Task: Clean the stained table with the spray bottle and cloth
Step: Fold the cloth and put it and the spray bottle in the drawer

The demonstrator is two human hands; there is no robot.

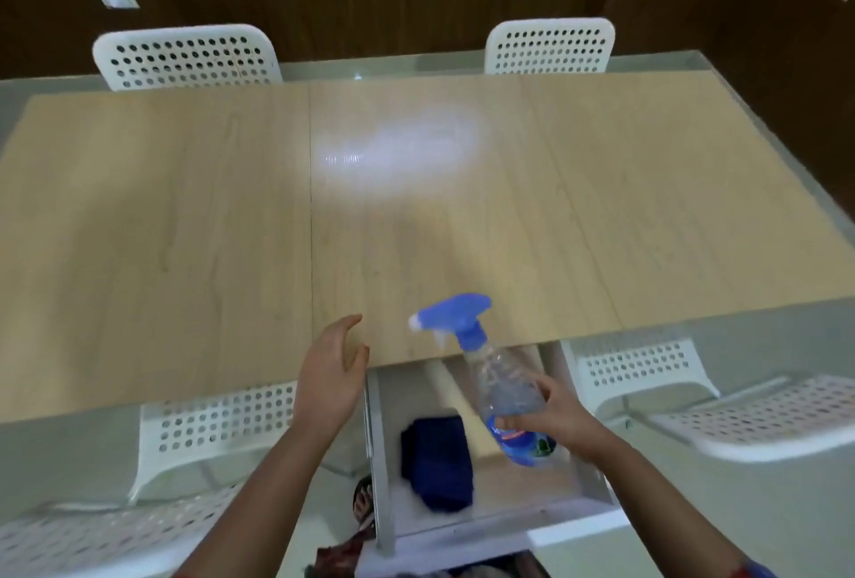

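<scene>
A light wooden table (185, 230) fills the middle of the view, with a whitish patch (398, 147) on its far centre. My right hand (560, 420) grips the lower body of a clear spray bottle (495, 374) with a blue trigger head, tilted so the nozzle points left over the table's near edge. My left hand (331, 374) hovers open at the near edge, fingers apart, holding nothing. A dark blue cloth (437, 462) lies folded in an open drawer (486, 526) below the table, under the bottle.
Two white perforated chairs (185, 57) (550, 45) stand at the far side. Two more (203, 429) (647, 374) are at the near side, left and right of the drawer. A dark wood-panelled wall rises behind.
</scene>
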